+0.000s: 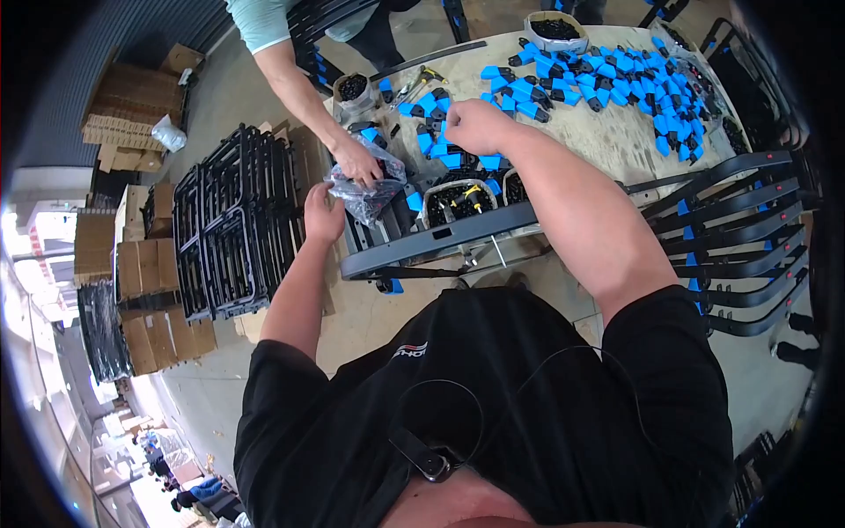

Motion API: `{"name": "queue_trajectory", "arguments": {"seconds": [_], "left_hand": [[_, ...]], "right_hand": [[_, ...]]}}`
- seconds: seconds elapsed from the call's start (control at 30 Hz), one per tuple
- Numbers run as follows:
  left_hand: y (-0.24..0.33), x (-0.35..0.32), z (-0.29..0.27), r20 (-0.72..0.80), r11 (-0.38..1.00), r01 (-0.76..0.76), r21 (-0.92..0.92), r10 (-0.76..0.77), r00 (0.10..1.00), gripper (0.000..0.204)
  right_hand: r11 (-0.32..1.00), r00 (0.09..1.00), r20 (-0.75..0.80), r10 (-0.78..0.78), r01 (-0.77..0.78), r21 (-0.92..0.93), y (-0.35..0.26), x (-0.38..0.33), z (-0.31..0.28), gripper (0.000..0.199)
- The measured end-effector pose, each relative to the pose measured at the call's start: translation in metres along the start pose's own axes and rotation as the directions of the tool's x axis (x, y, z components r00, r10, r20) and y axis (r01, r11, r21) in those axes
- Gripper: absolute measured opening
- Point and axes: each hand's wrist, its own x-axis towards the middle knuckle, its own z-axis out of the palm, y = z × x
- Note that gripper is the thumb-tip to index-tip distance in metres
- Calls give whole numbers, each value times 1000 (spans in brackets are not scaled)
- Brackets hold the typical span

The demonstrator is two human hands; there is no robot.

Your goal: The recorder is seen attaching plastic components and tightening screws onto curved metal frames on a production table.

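My right hand (478,128) reaches over the worktable, its fingers curled beside several blue-and-black plastic parts (431,104); what they hold, if anything, is hidden. Next to a clear plastic bag (374,201) of dark pieces is my left hand (325,215), thumb and fingers apart, its fingertips close to the bag's edge. A co-worker's hand (356,165) reaches onto that bag from the far side. In front of me, a long black metal frame bar (449,236) lies along the table's near edge. Behind it sits a tub (429,211) with dark small parts and a yellow-and-black tool (469,201).
A large heap of blue-and-black parts (616,81) covers the table's far right. Two tubs of black pieces, one far (556,32) and one left (354,88), stand there. Curved black frames (739,238) are stacked at right, black frames (238,224) and cardboard boxes (145,273) at left.
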Motion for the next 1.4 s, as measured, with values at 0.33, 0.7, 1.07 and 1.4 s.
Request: {"name": "queue_trajectory", "arguments": {"seconds": [0.33, 0.7, 1.07, 1.4], "left_hand": [[-42, 65, 35, 210, 985, 0, 173, -37, 977, 40], [1, 79, 36, 410, 908, -33, 418, -157, 898, 46], [-23, 78, 40, 253, 968, -190, 166, 144, 957, 32], [140, -69, -93, -13, 747, -662, -62, 662, 749, 20]], "right_hand": [[978, 984, 63, 165, -154, -143, 10, -6, -2, 31], [940, 938, 88, 334, -326, -99, 17, -6, -6, 37], [945, 947, 147, 285, -252, -209, 10, 0, -3, 38], [962, 972, 176, 154, -106, -252, 2, -5, 2, 37]]}}
